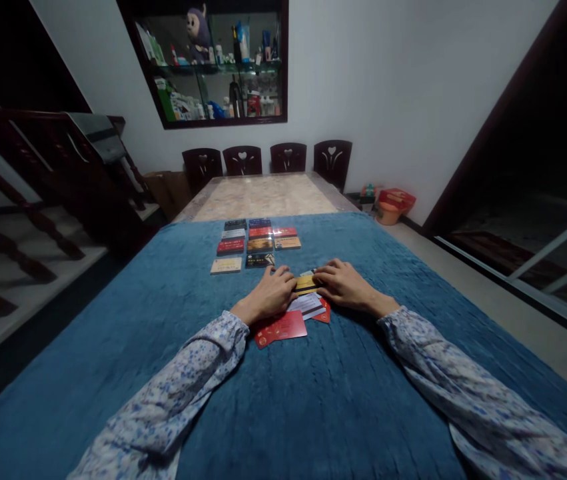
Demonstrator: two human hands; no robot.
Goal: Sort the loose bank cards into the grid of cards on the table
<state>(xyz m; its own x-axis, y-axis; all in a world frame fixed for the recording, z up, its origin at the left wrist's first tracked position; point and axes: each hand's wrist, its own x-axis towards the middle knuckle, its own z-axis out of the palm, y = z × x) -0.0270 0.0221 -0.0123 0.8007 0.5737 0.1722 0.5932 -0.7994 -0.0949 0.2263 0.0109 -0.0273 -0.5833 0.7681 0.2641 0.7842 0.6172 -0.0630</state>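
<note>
Both of my hands rest on a blue cloth [313, 400] over a table. My left hand [269, 293] and my right hand [343, 283] meet at a yellow card with a dark stripe [306, 284]; curled fingers of both pinch its ends. Under and beside them lies a loose pile: a white card [307, 304], a red card [281, 328] and another red one [323, 313]. Farther away, several cards [258, 244] lie face up in neat rows on the cloth.
Past the cloth the bare marble tabletop [263, 197] runs to four dark chairs [288, 157] at the wall. A glass-fronted wall cabinet [213, 60] hangs above. A wooden stair rail [38, 167] is at the left, a red basin [396, 203] on the floor at the right.
</note>
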